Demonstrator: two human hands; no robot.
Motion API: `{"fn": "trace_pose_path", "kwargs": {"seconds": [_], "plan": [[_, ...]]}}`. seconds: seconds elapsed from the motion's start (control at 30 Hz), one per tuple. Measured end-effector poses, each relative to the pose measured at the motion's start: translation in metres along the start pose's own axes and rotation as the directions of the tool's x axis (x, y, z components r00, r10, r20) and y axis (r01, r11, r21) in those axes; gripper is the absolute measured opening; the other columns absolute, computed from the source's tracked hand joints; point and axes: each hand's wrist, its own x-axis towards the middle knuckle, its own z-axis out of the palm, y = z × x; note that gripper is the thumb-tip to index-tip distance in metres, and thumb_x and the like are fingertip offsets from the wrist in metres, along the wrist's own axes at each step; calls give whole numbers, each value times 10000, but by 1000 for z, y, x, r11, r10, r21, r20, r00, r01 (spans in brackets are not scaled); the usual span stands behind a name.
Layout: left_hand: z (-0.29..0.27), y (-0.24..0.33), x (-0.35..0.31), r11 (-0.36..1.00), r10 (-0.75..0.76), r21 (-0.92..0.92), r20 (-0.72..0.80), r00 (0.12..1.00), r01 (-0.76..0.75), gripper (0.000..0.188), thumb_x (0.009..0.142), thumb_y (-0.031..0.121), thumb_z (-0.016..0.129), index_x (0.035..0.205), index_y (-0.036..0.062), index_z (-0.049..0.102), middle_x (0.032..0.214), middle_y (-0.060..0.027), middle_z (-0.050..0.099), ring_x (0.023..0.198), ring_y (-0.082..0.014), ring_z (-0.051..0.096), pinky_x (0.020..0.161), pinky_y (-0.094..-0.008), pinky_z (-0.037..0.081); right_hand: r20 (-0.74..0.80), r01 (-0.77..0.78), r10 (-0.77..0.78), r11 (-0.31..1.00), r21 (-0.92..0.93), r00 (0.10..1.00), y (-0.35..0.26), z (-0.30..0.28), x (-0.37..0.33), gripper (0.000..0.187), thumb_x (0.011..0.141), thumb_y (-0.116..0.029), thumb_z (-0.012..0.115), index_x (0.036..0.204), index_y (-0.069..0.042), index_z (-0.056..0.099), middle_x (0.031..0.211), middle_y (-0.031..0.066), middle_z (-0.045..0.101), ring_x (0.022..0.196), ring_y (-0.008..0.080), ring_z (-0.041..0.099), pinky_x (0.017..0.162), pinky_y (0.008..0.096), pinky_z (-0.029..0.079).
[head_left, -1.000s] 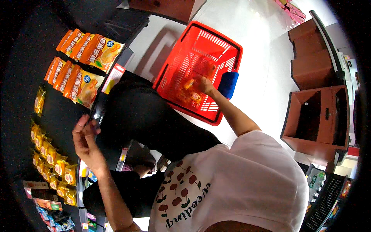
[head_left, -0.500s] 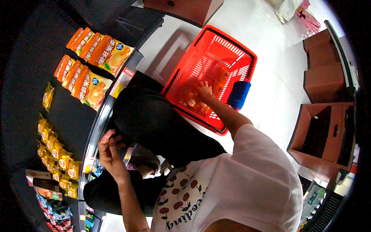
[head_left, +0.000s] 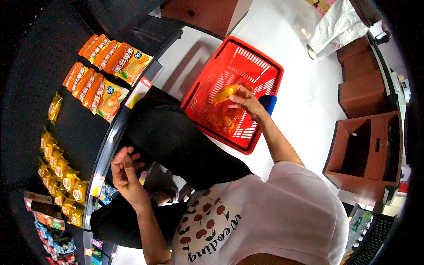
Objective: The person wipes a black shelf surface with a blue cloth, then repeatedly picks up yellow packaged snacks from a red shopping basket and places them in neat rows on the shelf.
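My right hand [head_left: 247, 102] pinches a small yellow snack packet [head_left: 224, 93] over the red shopping basket [head_left: 230, 49]. More small packets [head_left: 227, 123] lie in the bottom of the basket, partly blurred. My left hand [head_left: 126, 173] hangs by the shelf's front edge, fingers loosely curled and apart, with nothing seen in it. Left of it, rows of similar yellow packets [head_left: 66, 176] sit on the black shelf [head_left: 84, 141]. One yellow packet [head_left: 54, 108] lies apart from them, farther along the shelf.
Orange snack bags [head_left: 104, 95] stand in two rows at the shelf's far end. Blue and red packets [head_left: 55, 238] lie at the near left. A blue wrap [head_left: 268, 104] is on the basket's side. Brown cabinets [head_left: 364, 148] stand at right; a person's white-clad leg [head_left: 333, 31] is at the far right.
My right hand has come up from inside the basket, now with a yellow packet in it. The person at the far right appears closer. My left hand has barely moved.
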Motion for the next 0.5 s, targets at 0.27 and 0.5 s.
{"fn": "trace_pose_path", "kwargs": {"seconds": [0.27, 0.5], "plan": [[46, 53, -12, 980, -112, -121, 316, 942, 158, 423, 1010, 316, 493, 1297, 7, 511, 1109, -173, 652, 864, -199, 676, 669, -295, 562, 356, 202, -331, 913, 354, 874, -109, 109, -69, 523, 876, -11, 651, 1360, -70, 461, 1330, 131, 551, 1235, 309, 536, 998, 527, 483], [55, 67, -8, 835, -277, -327, 444, 852, 442, 541, 996, 310, 531, 1394, -31, 396, 1146, -180, 613, 900, -275, 692, 643, -317, 589, 646, 176, -284, 958, 228, 708, -111, 179, -73, 533, 861, -168, 708, 1323, -48, 471, 1457, 200, 430, 1341, 304, 434, 1108, 411, 349]]}}
